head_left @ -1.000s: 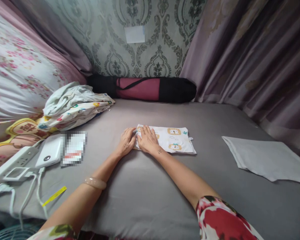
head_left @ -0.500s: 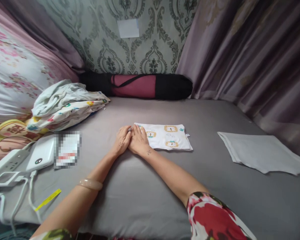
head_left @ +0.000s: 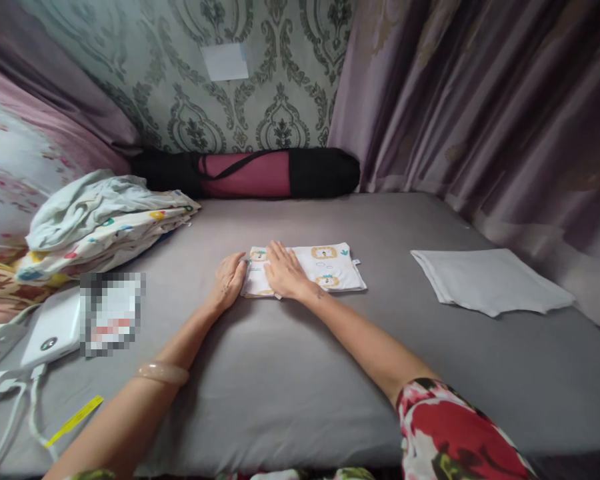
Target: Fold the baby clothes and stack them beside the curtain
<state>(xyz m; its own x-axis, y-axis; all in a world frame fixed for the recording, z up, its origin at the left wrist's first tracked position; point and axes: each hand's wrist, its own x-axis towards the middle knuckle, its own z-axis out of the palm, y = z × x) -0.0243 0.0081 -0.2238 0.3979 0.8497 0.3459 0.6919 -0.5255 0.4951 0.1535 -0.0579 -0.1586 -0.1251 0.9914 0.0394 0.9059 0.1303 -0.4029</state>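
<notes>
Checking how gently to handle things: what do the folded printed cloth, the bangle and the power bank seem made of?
Folded printed cloth: matte fabric, perhaps cotton; its edges crease softly. Bangle: glossy, maybe stone or plastic; cloudy with highlights. Power bank: likely smooth plastic, given its even sheen.

No text can be read for certain. At the left edge of the bed (head_left: 300, 393), the yellow pillow (head_left: 0, 283) bears dark red Chinese-style characters, cut off and too blurred to make out. Toward the near left corner, the power bank (head_left: 56, 323) has a round dark display (head_left: 49, 344), its marking unclear; the pack (head_left: 113, 313) beside it is pixelated. Marks on the yellow strip (head_left: 75, 421) and the tag (head_left: 357, 262) on the cloth (head_left: 325, 272) are too small.
</notes>
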